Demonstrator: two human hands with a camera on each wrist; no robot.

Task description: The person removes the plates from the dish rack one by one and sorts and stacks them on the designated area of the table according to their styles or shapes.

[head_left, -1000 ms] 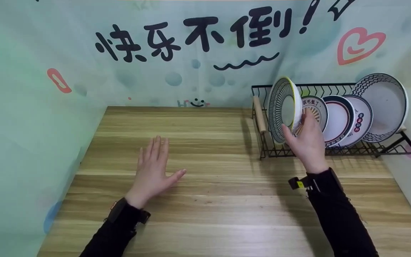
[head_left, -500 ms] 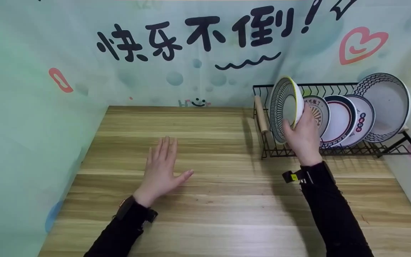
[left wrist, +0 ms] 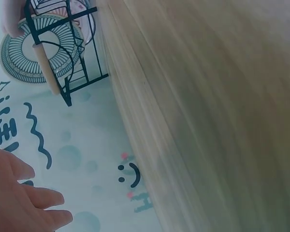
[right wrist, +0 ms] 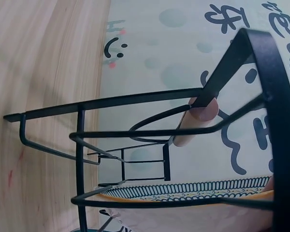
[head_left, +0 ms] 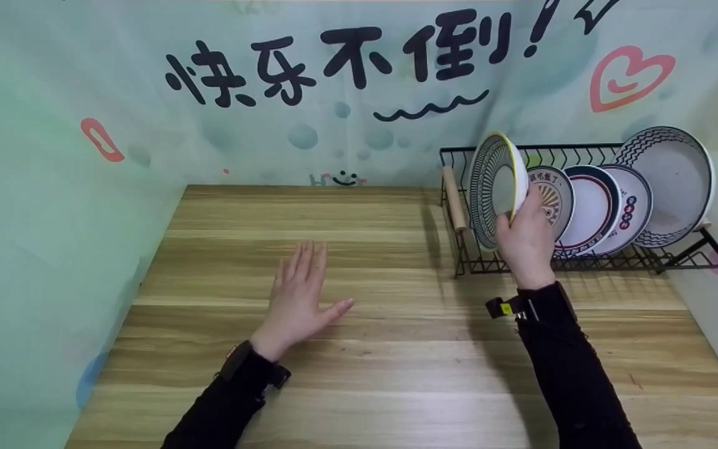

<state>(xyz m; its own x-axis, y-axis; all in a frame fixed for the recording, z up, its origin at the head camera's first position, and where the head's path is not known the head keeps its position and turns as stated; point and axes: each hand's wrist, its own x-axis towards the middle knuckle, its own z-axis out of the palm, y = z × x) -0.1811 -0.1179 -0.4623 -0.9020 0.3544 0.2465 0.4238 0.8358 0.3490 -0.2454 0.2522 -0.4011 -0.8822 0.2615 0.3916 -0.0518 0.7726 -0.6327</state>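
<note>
A deep bowl point(head_left: 488, 187) with a yellow rim and dark radiating lines stands on edge at the left end of a black wire dish rack point(head_left: 483, 272). My right hand point(head_left: 528, 240) grips its right side, the thumb at the rim and the other fingers partly hidden behind. In the right wrist view the bowl point(right wrist: 193, 190) shows behind the rack wires, with only a sliver of the hand at the right edge. My left hand point(head_left: 296, 299) is spread above the wooden table, palm down, touching no dish. In the left wrist view several of its fingers show at lower left.
Right of the bowl in the rack stand a small sunburst-patterned dish point(head_left: 549, 193), a dark-rimmed plate point(head_left: 586, 212), a white plate point(head_left: 636, 199) and a large bowl point(head_left: 677, 187). A wooden handle point(head_left: 454, 198) marks the rack's left end. A printed cloth point(head_left: 259, 149) hangs behind the table point(head_left: 359, 374).
My left hand has drifted to the right over the table. The right wrist has shifted a little left and the thumb has closed onto the bowl's rim. The bowl stays in its slot.
</note>
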